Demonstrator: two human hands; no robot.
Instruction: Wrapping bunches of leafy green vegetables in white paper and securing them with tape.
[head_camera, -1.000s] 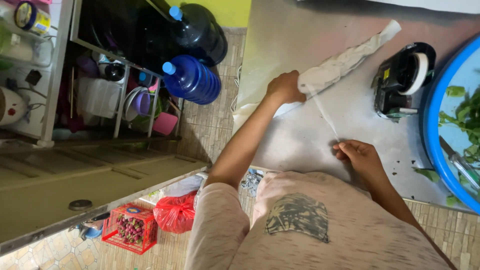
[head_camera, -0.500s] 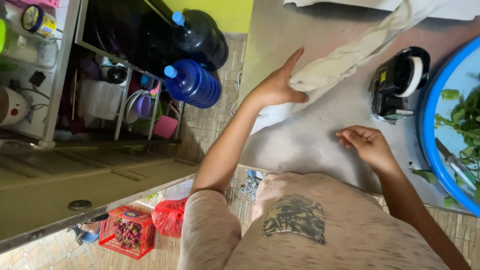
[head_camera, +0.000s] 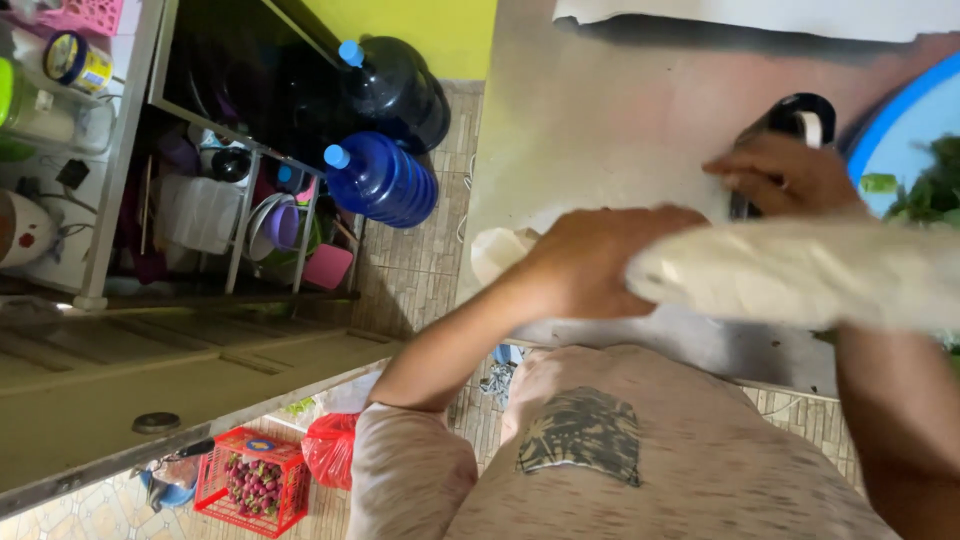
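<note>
The left hand (head_camera: 585, 262) had its grip closed around one end of a pale rolled cloth (head_camera: 800, 272), which stretched away to the right above the grey tabletop (head_camera: 600, 130), while the right hand (head_camera: 785, 175), its grip unclear, hovered just beyond the cloth.

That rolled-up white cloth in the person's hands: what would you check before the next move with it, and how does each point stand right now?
1. Left hand grips the rolled white cloth at its end: ok.
2. Right hand on the cloth: not ok; it rests by the black device with a white part, behind the cloth.
3. Cloth lifted off the grey metal tabletop: cannot tell, it is blurred.
4. Cloth clear of the round blue tub of green leaves: cannot tell; its far end overlaps the greens in view.
5. Bare table space beyond the hands: ok.
</note>
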